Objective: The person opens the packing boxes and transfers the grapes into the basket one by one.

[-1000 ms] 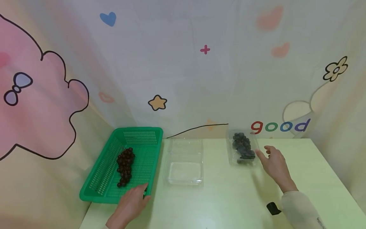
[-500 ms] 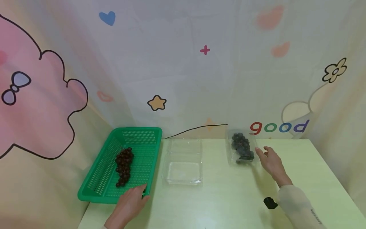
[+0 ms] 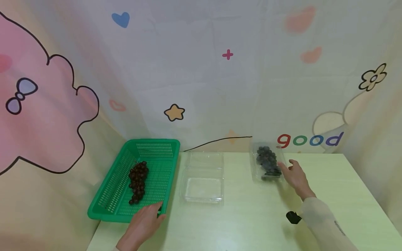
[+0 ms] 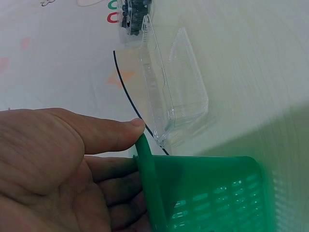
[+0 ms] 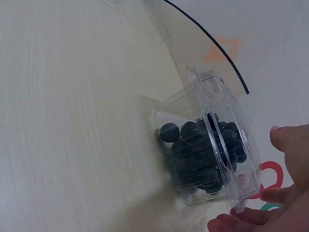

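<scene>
In the head view, a green basket (image 3: 172,174) is noted at lower left, with reddish-brown grapes (image 3: 138,181) lying inside. Its near right corner is pinched by the left hand (image 3: 143,220), thumb on the rim. An open clear box (image 3: 204,188) is seen near lower centre. Right of centre stands a clear grape box (image 5: 215,92), apparently closed, with dark grapes (image 5: 195,150) inside. The right hand (image 3: 294,176) is found spread beside it, fingers seemingly touching a corner, thumb apart. The step in hand is judged to be handling of that box; a secure hold would call for thumb closure, lightly applied.
</scene>
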Available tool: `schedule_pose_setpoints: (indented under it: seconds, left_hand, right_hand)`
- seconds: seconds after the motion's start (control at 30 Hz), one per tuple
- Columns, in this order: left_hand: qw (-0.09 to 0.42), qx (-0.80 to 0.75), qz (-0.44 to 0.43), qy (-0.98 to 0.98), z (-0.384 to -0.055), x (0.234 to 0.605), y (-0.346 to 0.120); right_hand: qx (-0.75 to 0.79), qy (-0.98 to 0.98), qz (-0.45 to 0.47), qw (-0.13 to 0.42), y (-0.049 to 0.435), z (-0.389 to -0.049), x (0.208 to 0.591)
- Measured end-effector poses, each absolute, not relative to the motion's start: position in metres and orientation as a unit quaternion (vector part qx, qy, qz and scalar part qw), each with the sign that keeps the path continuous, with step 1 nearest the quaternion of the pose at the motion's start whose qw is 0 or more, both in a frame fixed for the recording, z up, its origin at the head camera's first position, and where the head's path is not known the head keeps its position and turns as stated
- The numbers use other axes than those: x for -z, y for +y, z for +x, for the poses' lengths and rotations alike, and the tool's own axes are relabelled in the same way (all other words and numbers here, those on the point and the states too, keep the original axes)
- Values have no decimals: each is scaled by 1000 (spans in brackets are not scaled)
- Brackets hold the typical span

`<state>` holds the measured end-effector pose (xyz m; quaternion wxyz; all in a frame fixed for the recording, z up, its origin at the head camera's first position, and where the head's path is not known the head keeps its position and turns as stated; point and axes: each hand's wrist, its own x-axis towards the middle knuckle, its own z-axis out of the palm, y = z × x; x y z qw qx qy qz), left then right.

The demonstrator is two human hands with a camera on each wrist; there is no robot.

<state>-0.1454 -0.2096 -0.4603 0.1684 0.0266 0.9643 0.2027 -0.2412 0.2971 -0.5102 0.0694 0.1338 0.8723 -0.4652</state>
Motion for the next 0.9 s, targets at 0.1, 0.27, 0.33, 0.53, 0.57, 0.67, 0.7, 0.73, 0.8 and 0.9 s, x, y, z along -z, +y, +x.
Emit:
schedule_pose_setpoints:
  seconds: [0.1, 0.27, 0.33, 0.53, 0.57, 0.67, 0.7, 0.73, 0.8, 0.9]
  left_hand:
    - [171, -203, 25, 964, -146, 461, -210]
    - [175, -203, 21, 963, -147, 462, -209]
    - [174, -203, 23, 963, -147, 462, -209]
    - [170, -209, 28, 963, -147, 463, -210]
    - [171, -209, 29, 962, -147, 463, -210]
    - [170, -209, 29, 963, -146, 463, -211]
    - [169, -208, 28, 963, -146, 463, -211]
    - [170, -207, 27, 963, -147, 463, -211]
    - [171, -205, 26, 963, -147, 463, -211]
    - [171, -202, 24, 964, -147, 463, -210]
  right_hand:
    - [478, 865, 133, 75, 296, -243, 513]
    - [493, 856, 135, 80, 293, -245, 516]
    - [498, 854, 133, 78, 293, -245, 517]
    - [506, 848, 136, 73, 290, -247, 521]
    - [507, 848, 138, 73, 290, -247, 522]
    - [511, 844, 140, 78, 290, -249, 523]
    - [513, 843, 140, 81, 290, -249, 523]
    - [514, 842, 141, 84, 290, -250, 524]
    - [516, 840, 140, 89, 290, -251, 525]
    - [517, 840, 138, 90, 291, -251, 527]
